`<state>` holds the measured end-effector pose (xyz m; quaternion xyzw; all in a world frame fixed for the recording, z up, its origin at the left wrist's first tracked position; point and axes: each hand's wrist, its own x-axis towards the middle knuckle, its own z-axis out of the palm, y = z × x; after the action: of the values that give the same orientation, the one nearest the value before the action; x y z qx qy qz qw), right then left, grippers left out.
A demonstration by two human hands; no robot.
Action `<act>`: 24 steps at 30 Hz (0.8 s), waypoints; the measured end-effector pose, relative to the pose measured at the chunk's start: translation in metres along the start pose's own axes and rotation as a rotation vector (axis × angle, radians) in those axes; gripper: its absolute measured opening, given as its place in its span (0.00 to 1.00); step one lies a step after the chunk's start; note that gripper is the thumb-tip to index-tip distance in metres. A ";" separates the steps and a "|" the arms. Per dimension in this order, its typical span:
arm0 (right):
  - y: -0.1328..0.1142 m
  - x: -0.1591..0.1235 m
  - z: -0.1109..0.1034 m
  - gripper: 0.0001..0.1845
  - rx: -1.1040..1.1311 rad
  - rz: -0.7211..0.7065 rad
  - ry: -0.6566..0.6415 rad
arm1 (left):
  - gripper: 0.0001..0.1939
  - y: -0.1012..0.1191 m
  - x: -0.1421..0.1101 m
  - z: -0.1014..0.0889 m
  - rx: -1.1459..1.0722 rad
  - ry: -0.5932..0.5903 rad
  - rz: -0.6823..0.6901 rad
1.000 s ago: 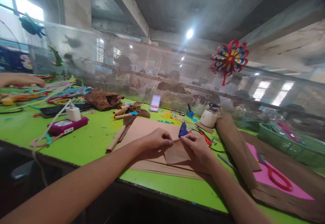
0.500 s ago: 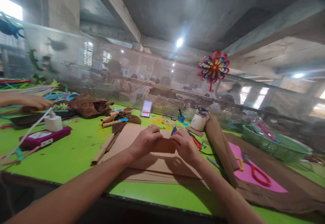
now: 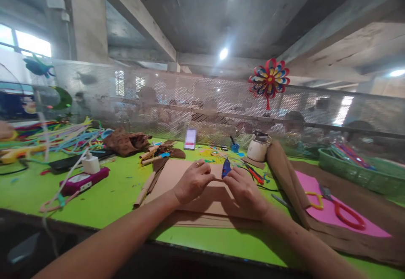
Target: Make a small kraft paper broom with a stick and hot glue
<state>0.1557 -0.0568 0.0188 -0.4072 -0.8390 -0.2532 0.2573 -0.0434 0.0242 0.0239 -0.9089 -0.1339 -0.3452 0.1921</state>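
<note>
My left hand [image 3: 194, 180], with a ring on one finger, and my right hand [image 3: 242, 186] are closed in pinches close together. Between them they hold a small brown paper piece [image 3: 219, 181], seen nearly edge-on; the fingers hide its ends. Beneath lies a stack of light brown paper sheets [image 3: 177, 218], shadowed by both hands. A blue tool [image 3: 225, 168] shows just behind my right fingertips, its lower part hidden, so I cannot tell its kind or whether they touch. Red-handled pliers [image 3: 255, 173] lie to the right of it.
Right: scissors [image 3: 346, 213] on pink paper [image 3: 368, 226], brown fabric [image 3: 286, 178], a green basket [image 3: 357, 167]. Behind: a white jar [image 3: 257, 149], a phone [image 3: 190, 139]. Left: rolled brown pieces [image 3: 147, 189], a purple power strip [image 3: 85, 182] with a cord, and another person's hand [image 3: 6, 130].
The view has turned left, shifting the table to the right. The brown piece has tilted from a visible face to nearly edge-on. The other person's hand has moved out towards the left.
</note>
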 end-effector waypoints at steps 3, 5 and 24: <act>0.000 -0.007 0.011 0.06 -0.034 -0.002 0.000 | 0.14 0.002 0.001 -0.001 0.005 -0.100 0.038; -0.001 -0.012 0.018 0.07 -0.062 -0.026 -0.021 | 0.13 0.004 0.001 -0.002 -0.006 -0.189 0.076; -0.003 -0.025 0.044 0.10 0.340 0.111 -0.143 | 0.09 0.023 -0.020 0.020 -0.407 -0.334 -0.182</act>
<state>0.1567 -0.0444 -0.0298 -0.4204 -0.8622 -0.0637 0.2755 -0.0375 0.0099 -0.0093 -0.9573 -0.1728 -0.2261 -0.0511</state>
